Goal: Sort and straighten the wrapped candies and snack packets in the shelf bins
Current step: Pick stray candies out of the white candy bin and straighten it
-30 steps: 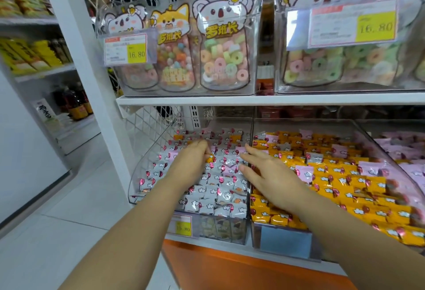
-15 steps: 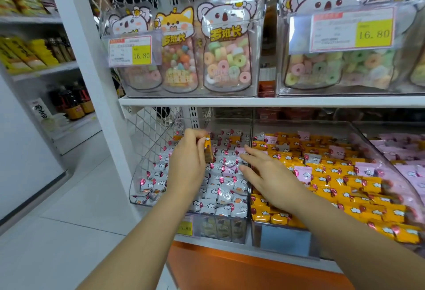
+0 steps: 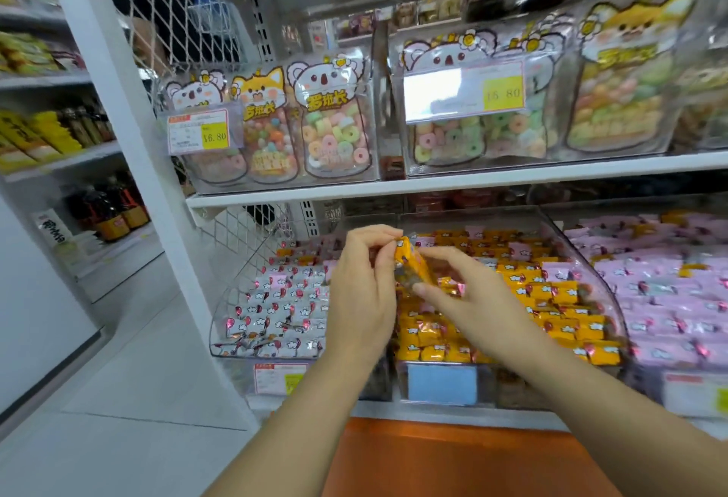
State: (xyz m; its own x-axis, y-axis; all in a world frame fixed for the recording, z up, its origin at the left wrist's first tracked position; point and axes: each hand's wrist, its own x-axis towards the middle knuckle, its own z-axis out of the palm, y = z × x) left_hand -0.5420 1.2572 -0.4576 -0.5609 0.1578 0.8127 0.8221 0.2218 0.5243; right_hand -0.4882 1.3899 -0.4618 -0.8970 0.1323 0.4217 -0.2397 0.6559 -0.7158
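Three clear bins sit side by side on the lower shelf. The left bin (image 3: 220, 333) holds white wrapped candies (image 3: 275, 311), the middle bin (image 3: 606, 299) orange ones (image 3: 551, 295) with a few pink mixed in, the right bin pink ones (image 3: 669, 299). My left hand (image 3: 364, 291) pinches the top of an orange wrapped candy (image 3: 411, 266), held upright above the divide between the left and middle bins. My right hand (image 3: 468, 295) touches the candy's lower right side with its fingertips; whether it grips the candy is unclear.
The shelf above carries clear boxes of animal-shaped gummy candy bags (image 3: 331, 122) with price tags (image 3: 199, 136). A white upright post (image 3: 130, 141) and wire mesh side (image 3: 252, 236) bound the shelf at left. An orange base panel (image 3: 453, 457) lies below. Bottles (image 3: 110, 212) stand on the far left shelving.
My left hand picked an orange candy out of the white candies and carried it up and right. My right hand rose off the candies to meet it.
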